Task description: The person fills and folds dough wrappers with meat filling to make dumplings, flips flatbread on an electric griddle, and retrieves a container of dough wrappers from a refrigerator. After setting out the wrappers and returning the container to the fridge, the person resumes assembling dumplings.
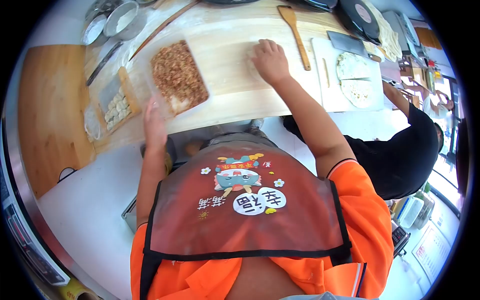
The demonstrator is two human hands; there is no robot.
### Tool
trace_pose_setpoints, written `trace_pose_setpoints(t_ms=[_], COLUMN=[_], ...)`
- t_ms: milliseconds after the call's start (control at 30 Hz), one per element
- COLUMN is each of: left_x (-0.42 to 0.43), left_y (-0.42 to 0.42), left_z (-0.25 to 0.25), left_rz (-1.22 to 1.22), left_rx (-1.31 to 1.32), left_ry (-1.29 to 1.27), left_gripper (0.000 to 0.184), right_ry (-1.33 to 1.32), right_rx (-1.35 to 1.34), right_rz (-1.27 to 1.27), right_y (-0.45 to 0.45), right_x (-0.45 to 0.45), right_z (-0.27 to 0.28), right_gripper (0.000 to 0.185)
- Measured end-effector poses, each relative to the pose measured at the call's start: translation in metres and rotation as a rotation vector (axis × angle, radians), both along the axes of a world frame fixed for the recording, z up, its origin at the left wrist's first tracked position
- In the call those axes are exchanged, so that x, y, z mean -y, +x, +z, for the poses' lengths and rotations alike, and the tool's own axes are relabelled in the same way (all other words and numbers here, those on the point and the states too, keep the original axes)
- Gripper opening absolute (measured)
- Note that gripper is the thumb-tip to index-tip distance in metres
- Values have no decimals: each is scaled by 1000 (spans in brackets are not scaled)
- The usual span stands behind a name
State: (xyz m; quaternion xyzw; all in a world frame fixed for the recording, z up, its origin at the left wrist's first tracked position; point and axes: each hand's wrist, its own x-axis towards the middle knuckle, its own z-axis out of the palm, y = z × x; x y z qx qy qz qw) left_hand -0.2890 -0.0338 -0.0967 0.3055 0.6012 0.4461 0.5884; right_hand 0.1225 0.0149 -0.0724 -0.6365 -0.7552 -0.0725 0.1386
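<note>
our left hand point(155, 122) is at the near left corner of the plastic tub point(198, 61); it is blurred, with the fingers pointing away from us, and we cannot tell whether it grips the rim or only passes beside it. the tub sits on the worktop point(227, 100) close to the edge nearest us, and it holds brown crumbly filling point(177, 70) with a pale patch at the near end.

our right hand point(270, 61) is to the right of the tub, palm down and low over the worktop, its fingers bent. we see something pale and faint at its fingertips, but we cannot tell what it is or whether the hand grasps it.

left of the tub we have a small wooden tray point(134, 102) with pale lumps point(117, 109) on it. beyond the tub, to the left, lie a long wooden stick point(165, 26) and a metal bowl point(131, 31) of white powder. well to the right of the tub we see a wooden spatula point(296, 37), then a white board point(327, 99) carrying a cleaver point(347, 44) and two pieces of flatbread point(357, 92). farther right, a person in a black shirt point(395, 160) leans by the worktop.
</note>
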Motion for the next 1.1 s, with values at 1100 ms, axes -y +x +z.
trace_pose_setpoints(t_ms=[1100], left_x=[-14], left_y=[239], left_z=[125], left_rz=[-374], left_rx=[519], left_ry=[72], left_gripper=[32], right_ry=[-333], right_rx=[-1988], right_rz=[-87], right_y=[-5], right_x=[58], right_z=[105], right_gripper=[15])
